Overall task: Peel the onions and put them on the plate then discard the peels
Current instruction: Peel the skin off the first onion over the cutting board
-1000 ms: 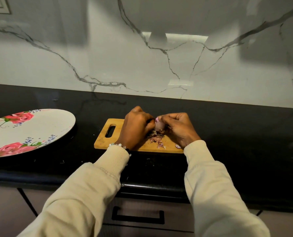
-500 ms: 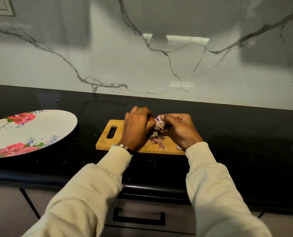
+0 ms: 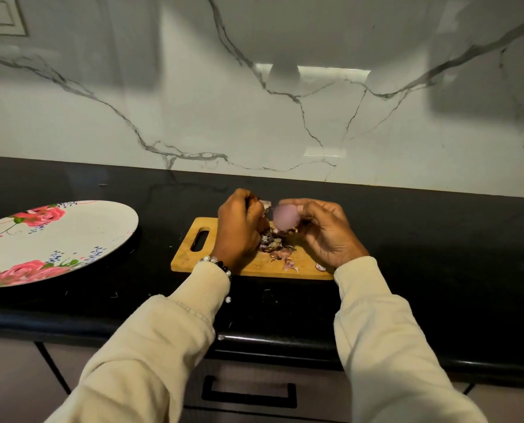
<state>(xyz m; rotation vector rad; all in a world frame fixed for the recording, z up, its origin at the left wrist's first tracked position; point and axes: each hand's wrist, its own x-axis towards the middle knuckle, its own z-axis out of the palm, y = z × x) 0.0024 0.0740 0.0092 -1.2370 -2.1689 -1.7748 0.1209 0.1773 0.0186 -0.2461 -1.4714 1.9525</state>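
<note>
1. Right now the right hand (image 3: 324, 230) grips a small pinkish onion (image 3: 286, 218) in curled fingers, holding it just above the wooden cutting board (image 3: 190, 254); the onion is blurred, so how much skin is left on it I cannot tell.
2. Just beside it, at 9 o'clock of the onion, the left hand (image 3: 240, 227) pinches a scrap of papery peel (image 3: 265, 204) at the fingertips; whether that scrap is free of the onion is unclear.
3. Loose peels (image 3: 277, 248) lie in a small heap on the board at 6 o'clock of the onion, with a few stray bits nearer the board's front edge.
4. The floral plate (image 3: 102, 227) sits on the black bench (image 3: 422, 254) well apart, at 9 o'clock of the board, and nothing lies on the part of it in view.
5. Judged from this, peeling is the step in hand, and no onion has reached the plate.
6. Risks: a bare, slick onion could squirt out of a tight grip and roll off the bench's front edge.
7. A thin peel could tear short if pulled sideways, leaving skin behind.
8. Light scraps near the board's edge could scatter onto the dark bench, where they would be easy to miss when discarding.
</note>
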